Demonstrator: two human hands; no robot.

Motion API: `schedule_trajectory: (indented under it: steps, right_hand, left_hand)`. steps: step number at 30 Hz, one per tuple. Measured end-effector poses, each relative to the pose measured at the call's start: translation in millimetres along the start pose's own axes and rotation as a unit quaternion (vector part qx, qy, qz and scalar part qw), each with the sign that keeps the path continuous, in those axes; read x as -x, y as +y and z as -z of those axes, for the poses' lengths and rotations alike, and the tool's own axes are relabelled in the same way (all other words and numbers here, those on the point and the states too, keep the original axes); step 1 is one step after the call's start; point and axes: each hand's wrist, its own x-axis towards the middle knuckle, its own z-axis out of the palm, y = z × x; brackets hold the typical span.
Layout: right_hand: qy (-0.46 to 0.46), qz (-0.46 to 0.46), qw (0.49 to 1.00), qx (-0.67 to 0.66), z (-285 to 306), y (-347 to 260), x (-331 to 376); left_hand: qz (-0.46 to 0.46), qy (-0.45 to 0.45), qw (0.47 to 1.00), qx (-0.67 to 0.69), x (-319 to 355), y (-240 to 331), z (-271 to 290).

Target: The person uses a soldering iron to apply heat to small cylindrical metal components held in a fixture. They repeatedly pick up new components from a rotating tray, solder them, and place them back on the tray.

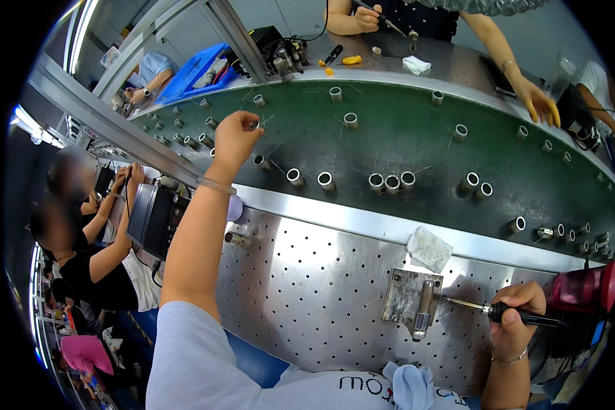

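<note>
Left hand (234,139) stretched out over the green belt (403,140), fingertips pinching a small metal ring (253,126). Right hand (516,316) clenched around a soldering iron (506,313), tip touching the metal jig (412,301) on the perforated bench (307,294). Rows of rings (391,182) sit on the belt; white rag (429,248) just beside the jig.

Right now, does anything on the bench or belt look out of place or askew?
Mostly orderly. The metal rings on the green belt are unevenly spaced, some touching in a cluster, some tipped. A crumpled white wipe lies over the belt's metal edge.
</note>
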Motion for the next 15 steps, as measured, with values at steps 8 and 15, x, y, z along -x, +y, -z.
schedule_trajectory:
  steps: [8,15]
  right_hand:
    - [0.021,-0.009,1.000,0.018,0.8,-3.3,1.9]
    - [0.030,-0.013,0.999,0.038,-6.8,-8.0,3.0]
  left_hand:
    - [-0.121,-0.038,0.987,0.104,48.3,57.3,6.8]
    - [-0.144,-0.141,0.978,0.051,84.4,87.8,6.4]
